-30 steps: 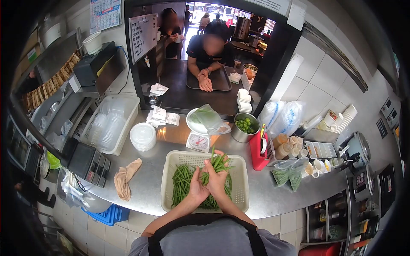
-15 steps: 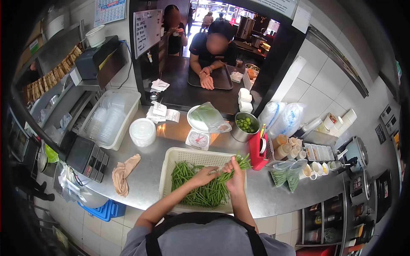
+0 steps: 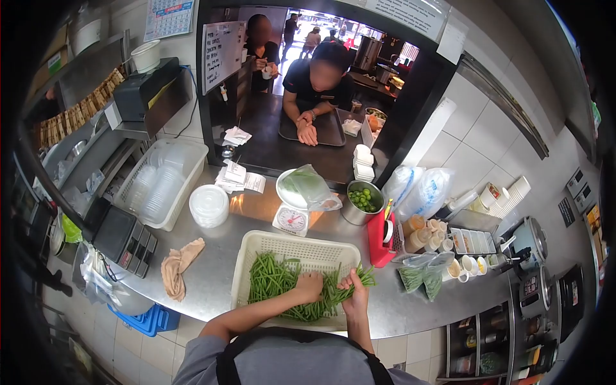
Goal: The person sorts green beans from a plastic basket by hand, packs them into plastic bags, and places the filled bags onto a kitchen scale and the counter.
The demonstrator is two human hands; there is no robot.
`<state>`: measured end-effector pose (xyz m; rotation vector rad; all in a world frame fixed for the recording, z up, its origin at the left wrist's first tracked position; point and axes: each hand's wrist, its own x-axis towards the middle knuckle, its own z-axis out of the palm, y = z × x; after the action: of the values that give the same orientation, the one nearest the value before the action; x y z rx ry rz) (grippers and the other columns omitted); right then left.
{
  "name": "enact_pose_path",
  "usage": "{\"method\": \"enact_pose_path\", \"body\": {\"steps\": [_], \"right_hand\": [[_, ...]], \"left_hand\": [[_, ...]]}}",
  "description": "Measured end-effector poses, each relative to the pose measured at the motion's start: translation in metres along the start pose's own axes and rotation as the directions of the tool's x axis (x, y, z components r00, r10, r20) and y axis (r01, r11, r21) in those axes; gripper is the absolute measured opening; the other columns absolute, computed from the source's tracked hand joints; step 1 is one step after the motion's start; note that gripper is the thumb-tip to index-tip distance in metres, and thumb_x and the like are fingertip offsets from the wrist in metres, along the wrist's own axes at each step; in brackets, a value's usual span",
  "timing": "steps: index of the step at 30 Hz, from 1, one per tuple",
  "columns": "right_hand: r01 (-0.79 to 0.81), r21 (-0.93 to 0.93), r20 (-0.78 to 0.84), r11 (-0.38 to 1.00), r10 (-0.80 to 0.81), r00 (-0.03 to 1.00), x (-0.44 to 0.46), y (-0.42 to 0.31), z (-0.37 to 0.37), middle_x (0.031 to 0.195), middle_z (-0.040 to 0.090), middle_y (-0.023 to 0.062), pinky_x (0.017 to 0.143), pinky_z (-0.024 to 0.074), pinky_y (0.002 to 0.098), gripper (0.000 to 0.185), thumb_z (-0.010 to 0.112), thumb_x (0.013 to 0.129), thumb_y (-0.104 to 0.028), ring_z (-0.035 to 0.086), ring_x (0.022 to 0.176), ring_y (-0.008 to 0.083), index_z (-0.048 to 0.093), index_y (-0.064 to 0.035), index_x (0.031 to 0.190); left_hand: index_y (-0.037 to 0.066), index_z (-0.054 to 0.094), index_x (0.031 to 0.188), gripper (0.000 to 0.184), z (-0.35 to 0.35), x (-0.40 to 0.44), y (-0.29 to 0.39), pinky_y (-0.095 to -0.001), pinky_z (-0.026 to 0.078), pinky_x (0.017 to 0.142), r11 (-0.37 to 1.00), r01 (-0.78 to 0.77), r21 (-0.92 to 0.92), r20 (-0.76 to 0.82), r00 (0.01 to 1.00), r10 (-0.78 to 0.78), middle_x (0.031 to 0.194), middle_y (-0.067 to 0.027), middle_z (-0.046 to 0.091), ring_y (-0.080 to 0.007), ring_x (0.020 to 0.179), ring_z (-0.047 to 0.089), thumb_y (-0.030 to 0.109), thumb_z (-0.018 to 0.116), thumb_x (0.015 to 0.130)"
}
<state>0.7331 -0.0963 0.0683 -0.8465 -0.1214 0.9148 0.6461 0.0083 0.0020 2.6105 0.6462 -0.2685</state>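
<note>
Nearest first: grey-shirted person at the table (image 3: 221, 260), a pale perforated basket (image 3: 301, 244) directly in front. Green beans (image 3: 273, 279) lie loose in it, heaped toward the left and near side; bare floor of the basket shows at the far right. Right hand (image 3: 355, 292) closed around a bundle (image 3: 367, 277) of the same beans, held at the basket's right edge, ends poking out past the fingers. Left hand (image 3: 309, 287) down on the heap, fingers curled; cannot tell whether any beans are gripped.

Left of the basket, a crumpled tan cloth (image 3: 179, 269). To the right, a red holder (image 3: 378, 247) near the basket's far corner; farther right, plastic bags (image 3: 423, 276) with something green inside.

Just beyond the basket, a dial scale (image 3: 290, 220), a clear bag of greens (image 3: 311, 186) resting on its white dish. Right of that, a metal pot (image 3: 359, 213) of small green fruit; well left, stacked white tubs (image 3: 208, 206).

Farther, past the opening: one person (image 3: 314, 83) leaning over a dark tray (image 3: 330, 128), forearms crossed. Behind, another (image 3: 262, 51) holds a cup.
</note>
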Motion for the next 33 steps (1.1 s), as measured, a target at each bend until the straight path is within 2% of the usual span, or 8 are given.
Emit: {"method": "enact_pose_path", "body": {"steps": [4, 7, 10, 13, 16, 20, 23, 33], "right_hand": [[0.004, -0.046, -0.018, 0.999, -0.005, 1.000, 0.004, 0.000, -0.007, 0.063, 0.044, -0.0027, 0.054, 0.0376, 0.0256, 0.008, 0.060, 0.085, -0.014, 0.042, 0.054, 0.0082, 0.054, -0.0094, 0.087], [0.007, -0.178, -0.060, 0.984, -0.018, 0.998, 0.007, 0.000, -0.010, 0.063, 0.045, -0.0023, 0.052, 0.0375, 0.0257, 0.012, 0.063, 0.083, -0.013, 0.042, 0.053, 0.0083, 0.056, -0.0074, 0.090], [-0.023, -0.284, -0.087, 0.958, -0.002, 0.996, 0.010, 0.009, -0.020, 0.063, 0.045, -0.0024, 0.050, 0.0372, 0.0251, 0.019, 0.065, 0.080, -0.012, 0.041, 0.052, 0.0086, 0.057, -0.0059, 0.095], [-0.084, -0.318, -0.078, 0.945, 0.062, 0.995, 0.008, 0.022, -0.019, 0.064, 0.043, -0.0026, 0.050, 0.0367, 0.0236, 0.027, 0.066, 0.080, -0.012, 0.040, 0.052, 0.0088, 0.056, -0.0049, 0.104], [-0.124, -0.320, -0.008, 0.939, 0.128, 0.992, 0.005, 0.031, -0.010, 0.065, 0.043, -0.0026, 0.050, 0.0365, 0.0235, 0.028, 0.066, 0.080, -0.013, 0.040, 0.052, 0.0083, 0.056, -0.0042, 0.105], [-0.175, -0.278, 0.039, 0.944, 0.193, 0.980, 0.009, 0.028, -0.006, 0.066, 0.046, -0.0023, 0.049, 0.0349, 0.0226, 0.033, 0.066, 0.080, -0.011, 0.040, 0.052, 0.0071, 0.055, -0.0021, 0.110], [-0.013, -0.694, 0.157, 0.720, 0.169, 0.973, 0.010, 0.021, -0.008, 0.066, 0.051, -0.0014, 0.048, 0.0333, 0.0211, 0.032, 0.067, 0.077, -0.005, 0.040, 0.050, 0.0059, 0.057, 0.0002, 0.107], [0.025, -0.383, 0.194, 0.923, 0.054, 0.979, 0.007, 0.034, 0.021, 0.070, 0.053, 0.0009, 0.049, 0.0340, 0.0207, 0.030, 0.065, 0.076, 0.002, 0.041, 0.052, 0.0053, 0.057, 0.0037, 0.105]], "left_hand": [[-0.003, 0.041, 0.113, 0.055, 0.002, 0.004, -0.018, -0.0459, 0.042, 0.084, 0.979, 0.055, -0.197, 0.110, 0.993, -0.033, 0.112, -0.0232, 0.052, -0.0351, 0.103, 0.053, 0.034, 0.061, 0.077], [-0.004, 0.038, 0.111, 0.048, -0.005, -0.002, -0.028, -0.0460, 0.042, 0.083, 0.948, 0.044, -0.315, 0.033, 0.999, -0.036, 0.109, -0.0260, 0.053, -0.0357, 0.103, 0.053, 0.028, 0.057, 0.080], [-0.004, 0.037, 0.107, 0.044, -0.012, -0.014, -0.038, -0.0457, 0.041, 0.083, 0.889, -0.048, -0.456, -0.154, 0.988, -0.026, 0.104, -0.0268, 0.054, -0.0392, 0.100, 0.053, 0.027, 0.054, 0.082], [-0.003, 0.034, 0.109, 0.040, -0.013, -0.025, -0.043, -0.0457, 0.041, 0.082, 0.722, -0.154, -0.674, -0.311, 0.946, -0.088, 0.099, -0.0291, 0.053, -0.0428, 0.097, 0.052, 0.021, 0.052, 0.082], [-0.003, 0.034, 0.110, 0.037, -0.018, -0.040, -0.038, -0.0448, 0.041, 0.079, 0.657, -0.242, -0.714, -0.432, 0.891, -0.141, 0.095, -0.0285, 0.054, -0.0443, 0.093, 0.052, 0.015, 0.051, 0.083], [-0.001, 0.034, 0.111, 0.035, -0.020, -0.052, -0.043, -0.0421, 0.042, 0.078, 0.596, -0.253, -0.762, -0.449, 0.869, -0.206, 0.091, -0.0253, 0.054, -0.0403, 0.087, 0.055, 0.012, 0.049, 0.083], [0.001, 0.034, 0.112, 0.035, -0.004, -0.046, -0.056, -0.0404, 0.042, 0.079, 0.573, -0.303, -0.761, -0.495, 0.843, -0.212, 0.093, -0.0231, 0.054, -0.0368, 0.088, 0.055, 0.013, 0.049, 0.083], [-0.001, 0.034, 0.114, 0.039, -0.007, -0.055, -0.028, -0.0421, 0.040, 0.083, 0.588, -0.276, -0.761, -0.432, 0.891, -0.139, 0.102, -0.0270, 0.052, -0.0404, 0.097, 0.053, 0.013, 0.050, 0.082]]}}
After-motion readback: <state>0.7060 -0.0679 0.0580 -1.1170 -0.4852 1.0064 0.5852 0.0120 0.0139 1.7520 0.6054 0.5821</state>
